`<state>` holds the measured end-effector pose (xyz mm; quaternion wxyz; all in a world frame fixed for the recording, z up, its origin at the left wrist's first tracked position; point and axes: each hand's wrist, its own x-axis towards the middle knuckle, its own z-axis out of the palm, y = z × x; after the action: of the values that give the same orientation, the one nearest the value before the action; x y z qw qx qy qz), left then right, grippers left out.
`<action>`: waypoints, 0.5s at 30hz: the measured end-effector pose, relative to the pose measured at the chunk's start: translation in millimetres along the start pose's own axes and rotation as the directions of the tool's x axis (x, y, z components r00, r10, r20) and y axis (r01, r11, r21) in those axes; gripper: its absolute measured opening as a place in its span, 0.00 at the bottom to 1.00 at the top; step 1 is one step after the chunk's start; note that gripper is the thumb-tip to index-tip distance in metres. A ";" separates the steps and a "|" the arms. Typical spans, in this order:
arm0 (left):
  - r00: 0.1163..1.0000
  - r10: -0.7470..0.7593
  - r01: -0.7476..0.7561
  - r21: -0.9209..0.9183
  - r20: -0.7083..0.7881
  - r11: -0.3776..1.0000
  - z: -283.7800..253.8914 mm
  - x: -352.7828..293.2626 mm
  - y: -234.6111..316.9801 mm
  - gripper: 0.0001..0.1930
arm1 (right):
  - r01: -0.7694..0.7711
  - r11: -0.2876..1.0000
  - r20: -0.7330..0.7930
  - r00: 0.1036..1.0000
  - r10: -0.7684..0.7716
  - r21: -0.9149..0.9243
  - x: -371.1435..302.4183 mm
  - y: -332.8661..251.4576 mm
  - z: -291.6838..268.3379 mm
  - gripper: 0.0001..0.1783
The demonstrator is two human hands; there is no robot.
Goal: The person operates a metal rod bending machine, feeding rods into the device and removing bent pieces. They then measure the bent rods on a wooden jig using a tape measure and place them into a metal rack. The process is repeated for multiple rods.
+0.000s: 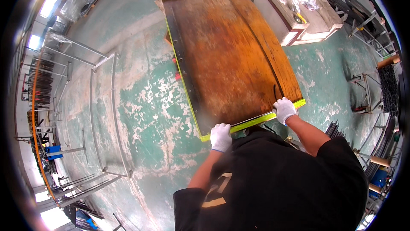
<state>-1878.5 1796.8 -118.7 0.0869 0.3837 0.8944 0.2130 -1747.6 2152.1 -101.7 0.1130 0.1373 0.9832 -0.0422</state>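
A large worn wooden worktable (232, 56) stretches away in front of me, with yellow-green edging along its left and near sides. At the near edge lies a thin, pale metal strip (257, 118), running between my hands. My left hand (221, 137), in a white knit glove, is closed over the strip's left end by the near-left corner. My right hand (284, 110), gloved alike, closes on its right part near the other corner. Beside the right fingers a short, bent black strip (275, 91) sticks up. The curled fingers hide exactly how each grips.
A long dark line (252, 32) runs down the tabletop; whether groove or strip, I cannot tell. Beyond the table stands a beige padded bench (318, 26) with plastic wrap on it. Metal frames (115, 116) stand at left, racks of dark profiles (386, 81) at right.
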 end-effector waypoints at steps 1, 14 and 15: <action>1.000 0.003 -0.003 0.011 0.007 1.000 1.3 0.5 -0.6 0.06 | -0.012 1.000 0.026 1.000 0.011 0.011 1.0 2.8 -2.2 0.13; 0.998 -0.016 0.011 0.076 0.065 0.997 1.1 10.0 -2.8 0.04 | -0.580 0.752 0.075 0.804 0.589 0.314 21.5 35.9 -0.4 0.25; 0.998 -0.022 0.018 0.077 0.061 0.997 0.0 9.2 -3.8 0.04 | -0.569 0.756 0.086 0.813 0.575 0.324 21.8 37.5 1.4 0.25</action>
<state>-1887.3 1801.1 -120.2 0.1020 0.3842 0.9025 0.1658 -1757.2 2193.6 -110.1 0.0860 0.4483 0.8732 -0.1707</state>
